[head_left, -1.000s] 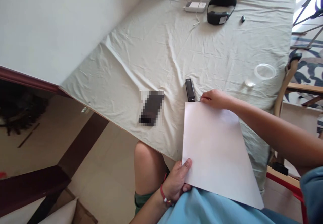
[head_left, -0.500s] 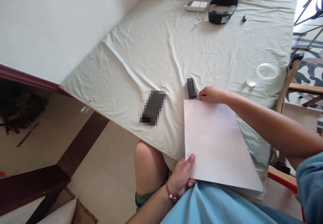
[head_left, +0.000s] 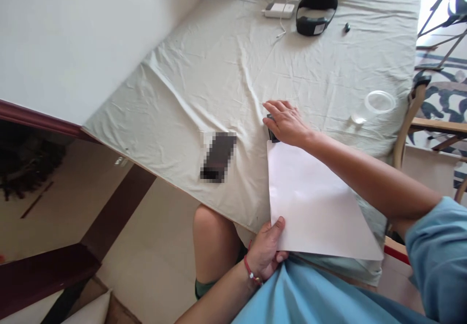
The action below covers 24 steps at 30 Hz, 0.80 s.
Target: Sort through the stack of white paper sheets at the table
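Note:
Sheets of white paper [head_left: 314, 202] lie over the near edge of the table, overhanging toward my lap. My left hand [head_left: 268, 246] pinches their near left corner, thumb on top and fingers beneath. At the far left corner of the paper sits a small black stapler [head_left: 272, 135], mostly hidden under my right hand [head_left: 288, 123]. That hand lies palm down over the stapler, its fingers stretched out and a little apart. Whether the stapler is pressed down cannot be seen.
A blurred-out dark phone-like object [head_left: 219, 157] lies left of the paper. To the right is a clear plastic cup [head_left: 379, 102]. Farther back are a white power bank [head_left: 279, 10] with a cable, a black headset [head_left: 316, 10] and a small black object [head_left: 347, 28]. The cloth [head_left: 211, 71] is wrinkled.
My right hand has moved from the paper's far edge beside the stapler to over the stapler, its fingers spreading out. My left hand keeps its hold on the paper corner.

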Motion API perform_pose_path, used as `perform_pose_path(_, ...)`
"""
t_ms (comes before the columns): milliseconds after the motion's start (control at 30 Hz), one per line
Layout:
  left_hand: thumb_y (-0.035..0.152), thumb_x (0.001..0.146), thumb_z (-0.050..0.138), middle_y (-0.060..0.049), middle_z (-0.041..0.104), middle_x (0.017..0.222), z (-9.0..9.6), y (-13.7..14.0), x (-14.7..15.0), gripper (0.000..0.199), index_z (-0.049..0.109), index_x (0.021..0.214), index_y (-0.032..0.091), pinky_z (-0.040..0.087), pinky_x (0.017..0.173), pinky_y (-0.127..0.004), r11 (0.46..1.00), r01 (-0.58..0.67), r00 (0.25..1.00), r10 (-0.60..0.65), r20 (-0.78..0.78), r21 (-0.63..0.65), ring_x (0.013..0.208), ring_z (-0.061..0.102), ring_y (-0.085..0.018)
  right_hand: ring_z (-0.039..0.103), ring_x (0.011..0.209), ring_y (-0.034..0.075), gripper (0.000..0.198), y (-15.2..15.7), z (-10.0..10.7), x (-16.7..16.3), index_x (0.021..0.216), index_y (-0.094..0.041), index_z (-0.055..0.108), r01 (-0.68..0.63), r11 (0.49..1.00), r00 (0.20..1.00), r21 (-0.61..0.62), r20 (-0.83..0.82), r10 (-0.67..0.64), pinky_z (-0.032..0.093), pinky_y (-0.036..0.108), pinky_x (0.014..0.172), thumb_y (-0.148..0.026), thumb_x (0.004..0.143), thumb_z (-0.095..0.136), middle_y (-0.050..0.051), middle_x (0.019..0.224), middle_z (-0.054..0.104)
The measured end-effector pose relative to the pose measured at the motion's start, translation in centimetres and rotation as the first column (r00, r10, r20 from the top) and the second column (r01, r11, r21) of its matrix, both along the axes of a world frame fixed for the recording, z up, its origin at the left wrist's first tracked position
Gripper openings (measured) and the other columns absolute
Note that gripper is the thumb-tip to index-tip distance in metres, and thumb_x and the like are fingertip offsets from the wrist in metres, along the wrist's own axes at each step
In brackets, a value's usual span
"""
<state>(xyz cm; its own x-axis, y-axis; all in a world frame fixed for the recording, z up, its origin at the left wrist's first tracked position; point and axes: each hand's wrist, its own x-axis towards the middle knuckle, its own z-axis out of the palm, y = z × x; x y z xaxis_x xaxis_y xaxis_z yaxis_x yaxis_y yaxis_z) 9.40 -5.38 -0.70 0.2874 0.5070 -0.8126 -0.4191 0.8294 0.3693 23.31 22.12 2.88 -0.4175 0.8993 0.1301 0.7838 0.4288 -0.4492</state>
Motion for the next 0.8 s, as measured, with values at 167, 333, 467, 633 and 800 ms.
perform_pose_path(167, 0.079, 0.050, 0.094, 0.000, 0.058, 0.070, -0.4, 0.3, 0.2, 0.091, 0.059, 0.099, 0.011, 0.019, 0.031, -0.017, 1.000, 0.011, 1.000, -0.011, -0.012, -0.002, 0.045, 0.039, -0.005, 0.016, 0.164, 0.033, 0.063, 1.4, -3.2, -1.9, 0.164, -0.022, 0.037, 0.011, 0.989, 1.000, -0.145, 0.019, -0.008, 0.006, 0.065, 0.130, -0.050, 0.108, 0.031, 0.009, 0.176, 0.028)
perform_pose_path(333, 0.080, 0.048, 0.094, 0.002, 0.054, 0.066, -0.8, 0.3, 0.5, 0.089, 0.060, 0.093, 0.011, 0.019, 0.031, -0.017, 1.000, 0.012, 1.000, -0.013, -0.027, -0.010, 0.045, 0.038, -0.005, 0.014, 0.165, 0.031, 0.055, 1.2, -5.0, -2.2, 0.156, -0.027, 0.050, 0.057, 0.990, 0.998, -0.126, 0.044, -0.052, 0.003, 0.068, 0.130, -0.045, 0.109, 0.028, 0.004, 0.175, 0.031)
perform_pose_path(467, 0.081, 0.048, 0.093, 0.003, 0.053, 0.066, -0.6, 0.3, 0.8, 0.089, 0.061, 0.094, 0.012, 0.020, 0.031, -0.017, 1.000, 0.006, 0.999, -0.006, -0.043, 0.007, 0.045, 0.039, -0.006, 0.018, 0.164, 0.034, 0.051, 1.0, -4.5, -2.2, 0.147, -0.028, 0.059, 0.043, 0.990, 0.996, -0.132, 0.085, -0.032, 0.007, 0.071, 0.129, -0.045, 0.108, 0.030, 0.006, 0.172, 0.036)
perform_pose_path(633, 0.084, 0.051, 0.090, 0.002, 0.052, 0.064, -0.1, 0.1, 0.3, 0.088, 0.061, 0.091, 0.011, 0.020, 0.032, -0.019, 0.997, 0.033, 0.997, -0.028, -0.072, 0.066, 0.045, 0.037, -0.006, 0.022, 0.161, 0.038, 0.054, 1.2, -3.2, -2.1, 0.146, -0.027, 0.059, 0.063, 0.990, 0.998, -0.125, 0.037, -0.059, 0.010, 0.077, 0.125, -0.052, 0.108, 0.029, 0.011, 0.169, 0.040)
perform_pose_path(800, 0.088, 0.059, 0.083, 0.001, 0.052, 0.063, -0.1, -1.4, -2.1, 0.085, 0.060, 0.090, 0.012, 0.020, 0.032, -0.019, 0.989, 0.104, 0.986, -0.089, -0.144, 0.103, 0.042, 0.035, -0.006, 0.028, 0.158, 0.037, 0.056, 0.8, -0.6, -0.4, 0.148, -0.023, 0.056, 0.127, 0.992, 0.992, -0.009, -0.012, -0.127, 0.019, 0.069, 0.126, -0.051, 0.108, 0.027, 0.014, 0.166, 0.043)
